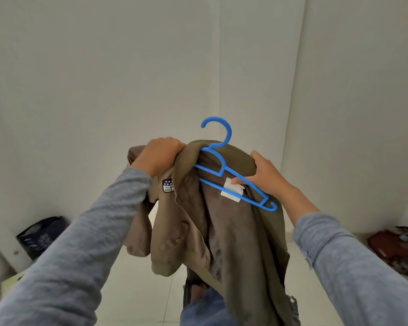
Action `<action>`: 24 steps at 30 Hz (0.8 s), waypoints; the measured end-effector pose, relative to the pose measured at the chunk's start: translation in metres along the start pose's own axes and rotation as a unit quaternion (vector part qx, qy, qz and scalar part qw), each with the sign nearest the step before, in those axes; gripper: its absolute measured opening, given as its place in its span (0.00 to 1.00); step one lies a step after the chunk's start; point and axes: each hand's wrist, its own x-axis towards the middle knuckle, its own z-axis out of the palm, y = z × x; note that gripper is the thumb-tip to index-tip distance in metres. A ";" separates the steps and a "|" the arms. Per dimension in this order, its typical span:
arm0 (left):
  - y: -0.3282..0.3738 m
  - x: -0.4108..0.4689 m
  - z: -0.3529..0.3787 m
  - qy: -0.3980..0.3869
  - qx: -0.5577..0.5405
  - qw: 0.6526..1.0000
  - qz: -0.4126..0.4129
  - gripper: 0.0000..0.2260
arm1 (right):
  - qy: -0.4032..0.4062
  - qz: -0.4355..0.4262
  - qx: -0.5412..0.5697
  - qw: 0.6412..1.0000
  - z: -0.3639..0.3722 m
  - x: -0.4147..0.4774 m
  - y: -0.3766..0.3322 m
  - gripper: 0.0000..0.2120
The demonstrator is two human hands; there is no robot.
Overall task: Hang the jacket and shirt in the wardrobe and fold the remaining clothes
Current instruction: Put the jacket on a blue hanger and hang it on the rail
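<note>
I hold a brown jacket (pixel 233 231) up in front of me, its lining facing me and a white label below the collar. A blue plastic hanger (pixel 224 170) lies partly inside the collar, hook pointing up. My left hand (pixel 159 156) grips the jacket's left shoulder and collar edge. At the collar's right side, my right hand (pixel 265 175) grips the jacket together with the hanger's right arm. A dark patch with white lettering shows on the jacket's outer left side. The wardrobe is out of sight.
White walls meet in a corner straight ahead. A dark bag (pixel 41 236) sits on the floor at the lower left beside a white object. A red item (pixel 393 245) lies at the lower right. Pale tiled floor (pixel 139 290) shows below the jacket.
</note>
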 end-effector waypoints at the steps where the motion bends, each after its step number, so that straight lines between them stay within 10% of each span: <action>1: 0.000 -0.001 0.000 0.020 0.003 1.000 0.004 0.11 | -0.013 0.008 0.020 1.000 0.004 -0.001 0.002 0.25; 8: -0.018 -0.022 0.003 0.044 0.038 0.998 -0.024 0.11 | -0.109 0.125 -0.121 0.979 0.032 -0.004 0.039 0.12; 18: -0.011 -0.055 0.041 -0.049 0.140 0.986 -0.075 0.09 | 0.270 0.036 -0.085 0.959 0.018 0.010 -0.010 0.10; 24: 0.000 -0.045 0.043 0.033 -0.008 0.972 -0.234 0.09 | 0.084 -0.029 -0.015 0.996 0.042 -0.005 -0.022 0.08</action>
